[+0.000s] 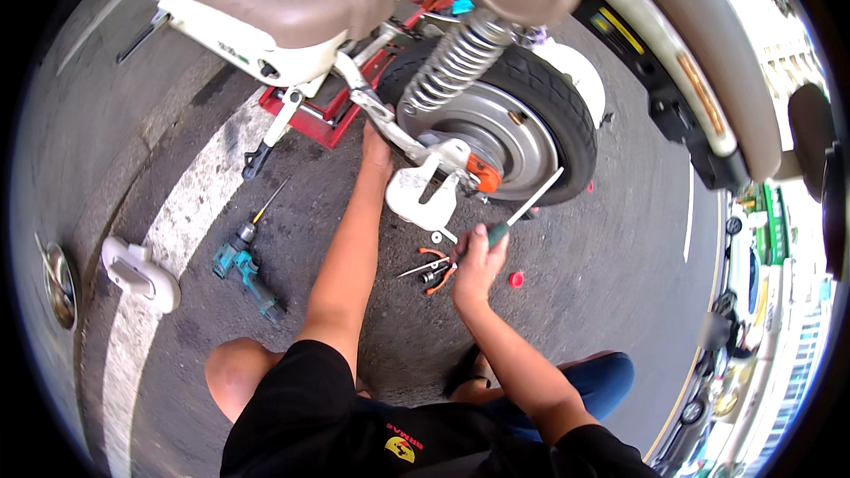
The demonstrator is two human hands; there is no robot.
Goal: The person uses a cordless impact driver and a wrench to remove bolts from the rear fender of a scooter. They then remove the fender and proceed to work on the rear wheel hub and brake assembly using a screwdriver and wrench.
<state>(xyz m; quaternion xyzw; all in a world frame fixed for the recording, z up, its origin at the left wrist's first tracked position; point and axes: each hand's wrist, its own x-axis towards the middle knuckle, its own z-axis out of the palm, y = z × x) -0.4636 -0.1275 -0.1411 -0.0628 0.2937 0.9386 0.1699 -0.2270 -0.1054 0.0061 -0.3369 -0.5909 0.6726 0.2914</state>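
Observation:
My right hand (479, 265) is closed around the green handle of a screwdriver (534, 198). Its long pale shaft points up and to the right, its tip over the lower rim of the scooter wheel (531, 137). My left hand (377, 152) reaches in at the left of the wheel, beside the silver arm (376, 111); its fingers are hidden behind the parts there. Between my hands hangs a white bracket (421, 199) with a slot, next to an orange brake caliper (483, 173). A coil spring shock absorber (456, 62) slants down across the black tyre (580, 124).
Orange-handled pliers (434, 276), a washer (436, 237) and a red cap (516, 280) lie on the asphalt. A teal cordless drill (248, 273), a white cover (142, 274) and a metal bowl (60, 288) are further left. A red stand (323, 128) sits under the scooter.

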